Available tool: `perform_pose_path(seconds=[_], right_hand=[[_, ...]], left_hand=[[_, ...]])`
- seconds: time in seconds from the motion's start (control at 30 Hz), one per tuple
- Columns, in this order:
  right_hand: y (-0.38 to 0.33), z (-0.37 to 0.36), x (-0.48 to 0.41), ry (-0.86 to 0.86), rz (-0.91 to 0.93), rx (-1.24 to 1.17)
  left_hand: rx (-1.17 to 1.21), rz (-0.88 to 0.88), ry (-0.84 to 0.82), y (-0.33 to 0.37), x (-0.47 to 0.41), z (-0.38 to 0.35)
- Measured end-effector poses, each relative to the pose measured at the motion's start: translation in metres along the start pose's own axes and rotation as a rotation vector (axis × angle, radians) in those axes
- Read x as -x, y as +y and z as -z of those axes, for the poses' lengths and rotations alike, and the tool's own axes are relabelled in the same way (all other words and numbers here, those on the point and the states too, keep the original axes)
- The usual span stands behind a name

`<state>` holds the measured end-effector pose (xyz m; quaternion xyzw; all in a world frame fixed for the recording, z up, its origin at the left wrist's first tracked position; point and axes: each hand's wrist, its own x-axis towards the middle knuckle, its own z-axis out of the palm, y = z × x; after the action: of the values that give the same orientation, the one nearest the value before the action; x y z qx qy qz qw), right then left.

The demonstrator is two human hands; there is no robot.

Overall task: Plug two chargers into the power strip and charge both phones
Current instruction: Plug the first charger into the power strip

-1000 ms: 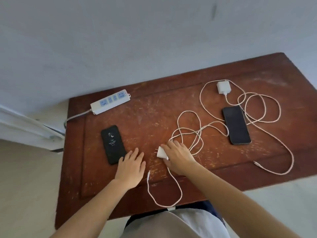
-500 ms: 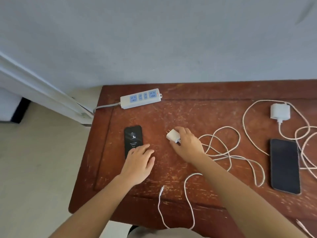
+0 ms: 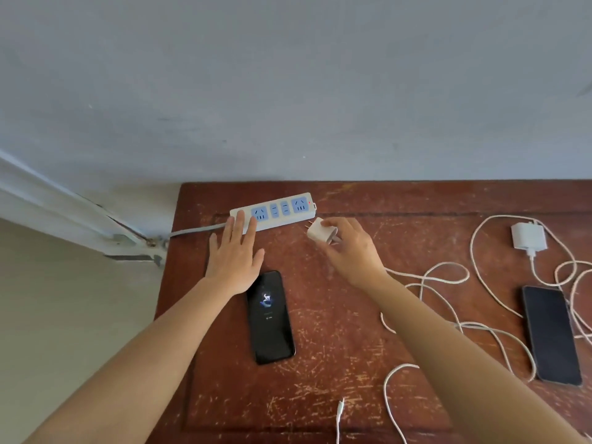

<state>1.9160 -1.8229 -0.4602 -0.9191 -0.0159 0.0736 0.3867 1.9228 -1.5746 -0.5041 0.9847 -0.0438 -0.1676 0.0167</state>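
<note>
Holding a small white charger block point(image 3: 321, 231) pinched between thumb and fingers, the right hand point(image 3: 347, 248) hovers just short of the power strip point(image 3: 275, 211), prongs aimed toward it. The left hand point(image 3: 235, 251) lies spread flat, fingertips pressing the strip's cord end. In my judgement the insertion will go best if the left hand pins the strip firmly while the prongs are squared to one slot pair, then pushed straight. The strip is smooth white plastic with blue socket faces; the table point(image 3: 336, 363) is scratched reddish wood. Behind the pinch trails a thin white cable point(image 3: 426, 277). Below the spread hand lies a glossy black phone point(image 3: 270, 317), screen lit; well to the right of the pinch, a second charger point(image 3: 528, 236) and dark phone point(image 3: 551, 334).
</note>
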Motion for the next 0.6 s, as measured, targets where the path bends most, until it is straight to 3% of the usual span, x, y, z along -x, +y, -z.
perform_pose_path(seconds=[0.3,0.6], right_hand=[[-0.043,-0.028,-0.073,-0.214,0.11,0.056],[-0.037,-0.013,-0.095,-0.27,0.133,0.276]], left_hand=[[0.277,-0.008,0.061,-0.014,-0.003,-0.01],[0.284,-0.051,0.096,-0.016,-0.001,-0.016]])
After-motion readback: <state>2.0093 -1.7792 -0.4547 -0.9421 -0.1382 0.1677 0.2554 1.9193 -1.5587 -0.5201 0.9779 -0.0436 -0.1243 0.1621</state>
